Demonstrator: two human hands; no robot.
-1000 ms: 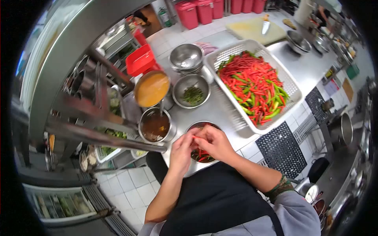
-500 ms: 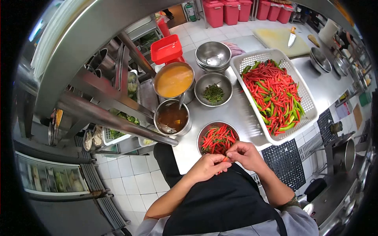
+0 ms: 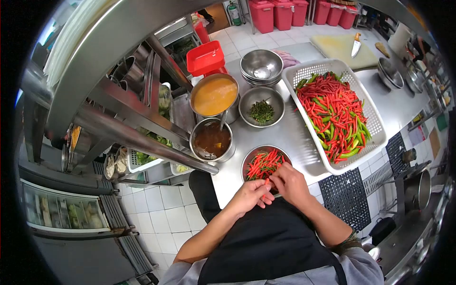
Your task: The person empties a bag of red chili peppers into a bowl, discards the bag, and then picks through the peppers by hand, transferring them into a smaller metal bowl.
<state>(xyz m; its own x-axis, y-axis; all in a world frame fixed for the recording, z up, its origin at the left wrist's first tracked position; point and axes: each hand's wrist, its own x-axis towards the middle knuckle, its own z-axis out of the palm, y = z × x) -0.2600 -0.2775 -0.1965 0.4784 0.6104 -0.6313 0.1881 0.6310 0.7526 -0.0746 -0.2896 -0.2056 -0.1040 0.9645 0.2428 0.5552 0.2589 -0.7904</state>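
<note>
My left hand (image 3: 251, 195) is closed round a red chili pepper (image 3: 267, 182), whose end shows above the thumb. Beside it, my right hand (image 3: 290, 184) has its fingers bent down at the near rim of a metal bowl. Its fingertips are pressed together, and what they hold, if anything, is hidden. That bowl (image 3: 244, 167) holds red chilies (image 3: 266, 164) with green stems. Farther off, a second metal bowl (image 3: 280, 102) has a small heap of green stems (image 3: 261, 112) in it. A white perforated basket (image 3: 378, 130) on the right is piled with red and green chilies (image 3: 335, 114).
At the table's left edge stand a pot of orange liquid (image 3: 214, 96) and a pot of brown liquid (image 3: 212, 142). Stacked metal bowls (image 3: 261, 66) and a red tray (image 3: 205, 58) are behind. A knife (image 3: 356, 46) lies on a cutting board (image 3: 332, 50). A steel shelf post (image 3: 142, 137) crosses the left.
My right hand has come away from the left hand and moved over the rim of the chili bowl. My left hand keeps its chili. The view has shifted slightly.
</note>
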